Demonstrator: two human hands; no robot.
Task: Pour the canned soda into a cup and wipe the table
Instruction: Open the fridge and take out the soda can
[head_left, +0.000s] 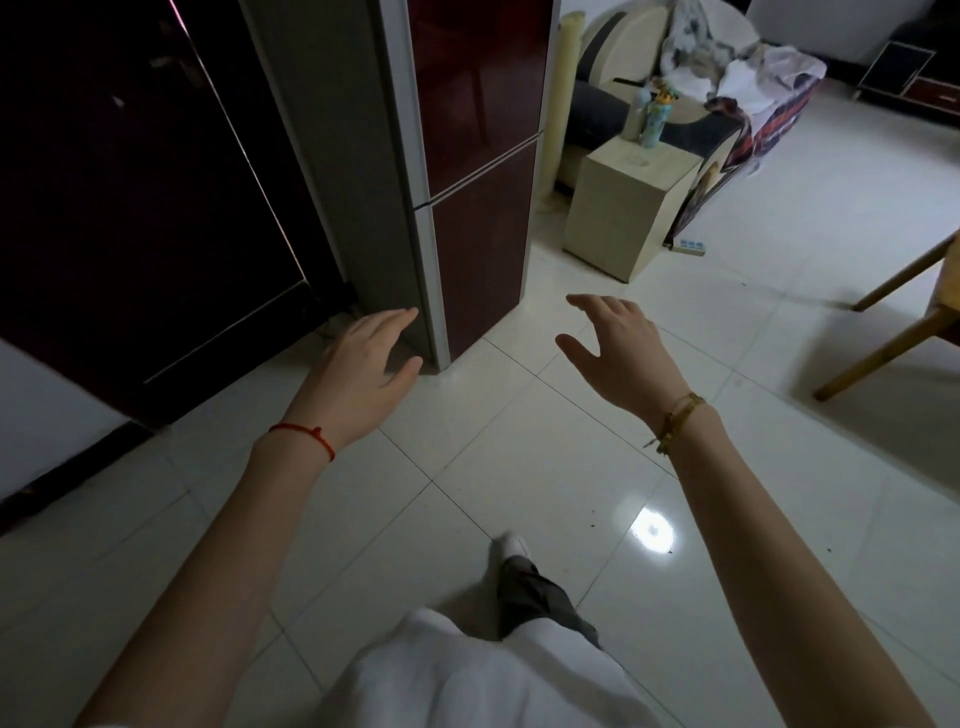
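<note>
Zero task steps show as done; I see no can, cup or cloth in view, so I cannot say where the soda is. Left hand (358, 374) and right hand (618, 353) both spread, fingers apart, holding nothing; both hang over white tile floor (519, 467), left hand near fridge (478, 156) corner. Est. remaining: fetch can, poss. from fridge; pour; wipe table.
</note>
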